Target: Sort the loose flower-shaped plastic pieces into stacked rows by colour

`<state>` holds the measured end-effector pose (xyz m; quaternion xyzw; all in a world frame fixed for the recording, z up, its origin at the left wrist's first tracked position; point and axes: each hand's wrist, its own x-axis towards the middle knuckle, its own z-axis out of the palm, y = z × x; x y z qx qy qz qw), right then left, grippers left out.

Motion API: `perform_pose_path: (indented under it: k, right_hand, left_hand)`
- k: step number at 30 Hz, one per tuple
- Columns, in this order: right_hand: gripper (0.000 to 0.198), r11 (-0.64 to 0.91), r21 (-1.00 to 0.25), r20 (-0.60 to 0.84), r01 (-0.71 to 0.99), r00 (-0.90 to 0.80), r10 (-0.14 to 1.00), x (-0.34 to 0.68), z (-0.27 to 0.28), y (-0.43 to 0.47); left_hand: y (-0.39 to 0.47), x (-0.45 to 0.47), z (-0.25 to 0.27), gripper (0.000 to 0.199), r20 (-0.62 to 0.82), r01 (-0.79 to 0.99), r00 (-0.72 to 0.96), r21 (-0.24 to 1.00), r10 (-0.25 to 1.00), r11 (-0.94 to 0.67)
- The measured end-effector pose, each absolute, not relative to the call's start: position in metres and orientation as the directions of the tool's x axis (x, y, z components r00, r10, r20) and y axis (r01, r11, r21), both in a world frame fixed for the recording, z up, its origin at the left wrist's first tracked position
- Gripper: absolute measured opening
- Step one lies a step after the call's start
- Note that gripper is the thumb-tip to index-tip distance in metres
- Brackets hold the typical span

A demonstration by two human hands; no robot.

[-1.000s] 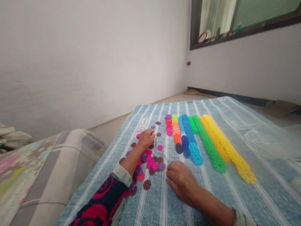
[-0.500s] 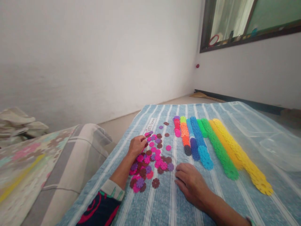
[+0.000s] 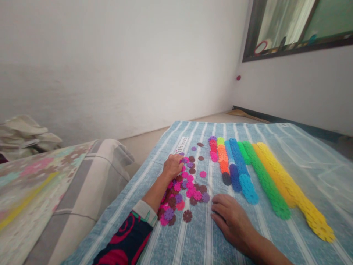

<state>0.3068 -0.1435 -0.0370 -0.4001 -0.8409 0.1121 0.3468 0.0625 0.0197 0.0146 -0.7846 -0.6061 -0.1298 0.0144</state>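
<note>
A: The left hand (image 3: 172, 166) is reaching into the far edge of the loose pile of discs (image 3: 184, 191), the pink, purple and brown ones lying scattered on the striped blue cloth (image 3: 193, 243). Are the fingers closing on anything?

B: They are curling down over a few discs at the pile's far end, knuckles up. I cannot tell whether a disc is actually pinched between them, since the fingertips are hiding under the hand.

A: And the right hand (image 3: 233, 221)?

B: It is lying palm down on the cloth, fingers loosely spread and slightly bent, holding nothing. Its fingertips are pointing toward the pile and sitting just beside the nearest purple disc (image 3: 205, 197), not clearly touching it.

A: Why is everything sitting the way it is?

B: My guess is that the colours are being kept apart. To the right of the pile, overlapping rows are running away from the person: yellow row (image 3: 289, 187), green row (image 3: 264, 180), blue row (image 3: 242, 173), then a short orange row (image 3: 223, 160) and a pink one (image 3: 213, 150). The pile is staying close to both hands, probably so that discs are easy to pick from

A: Anything else nearby?

B: A folded quilt (image 3: 68, 191) is lying left of the cloth, and clear plastic sheeting (image 3: 325, 165) is lying on the cloth's right side
</note>
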Motion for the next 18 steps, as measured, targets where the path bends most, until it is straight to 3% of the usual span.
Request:
perform_pose_path:
  k: [9,18]
  right_hand:
    - [0.012,0.667,-0.428,0.505,0.609,-0.451,0.736,0.308,-0.039,-0.143]
    - [0.013,0.680,-0.403,0.533,0.612,-0.448,0.718,0.308,-0.040,-0.144]
  left_hand:
    - [0.018,0.068,0.009,0.024,0.205,0.962,0.258,0.033,0.944,-0.271]
    - [0.022,0.063,-0.004,0.021,0.312,0.917,0.319,0.137,0.895,-0.375]
